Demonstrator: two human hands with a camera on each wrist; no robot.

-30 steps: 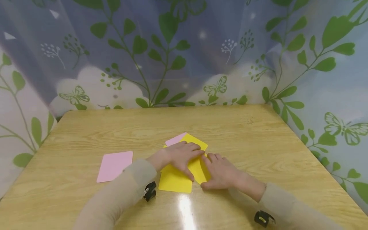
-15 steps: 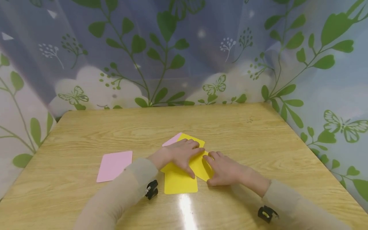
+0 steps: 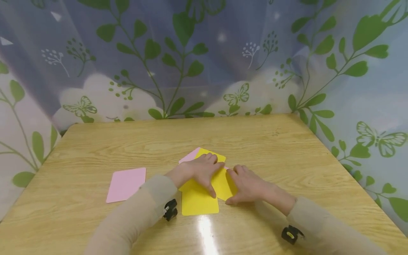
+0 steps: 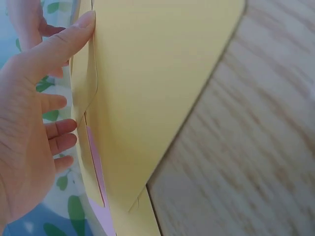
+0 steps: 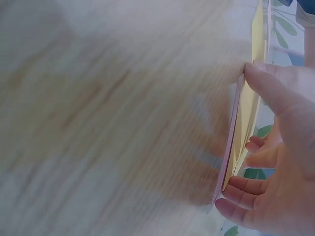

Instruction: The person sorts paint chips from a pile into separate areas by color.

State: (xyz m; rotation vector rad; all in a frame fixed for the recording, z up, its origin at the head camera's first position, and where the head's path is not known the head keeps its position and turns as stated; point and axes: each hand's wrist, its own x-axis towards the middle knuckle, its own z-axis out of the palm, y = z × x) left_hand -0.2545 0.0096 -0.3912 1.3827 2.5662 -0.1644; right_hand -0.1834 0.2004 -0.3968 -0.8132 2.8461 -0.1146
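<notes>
Several flat square cards with rounded corners overlap in a loose heap at mid-table. On top of the heap, my left hand [image 3: 204, 170] rests with its thumb and fingers spread over the yellow cards [image 3: 200, 204]. To its right, my right hand [image 3: 248, 185] spans the side of another yellow card [image 3: 227, 184]. In the right wrist view its thumb [image 5: 263, 81] lies at one corner and its fingertips at the other, with a pink edge [image 5: 230, 135] beneath the yellow. A pink card [image 3: 188, 156] peeks out behind the heap. My palms hide much of the cards.
A separate pink card [image 3: 125, 185] lies on the left, partly covered by my left sleeve [image 3: 134, 209]. The wooden table [image 3: 153, 138] ends at the back against a curtain [image 3: 204, 88] printed with leaves and butterflies. Black cameras [image 3: 170, 210] are strapped at both wrists.
The front yellow card has shifted right and now lies under my left hand's thumb. My right hand moved slightly right with the card at its fingers, then back a little. The separate pink card stayed put.
</notes>
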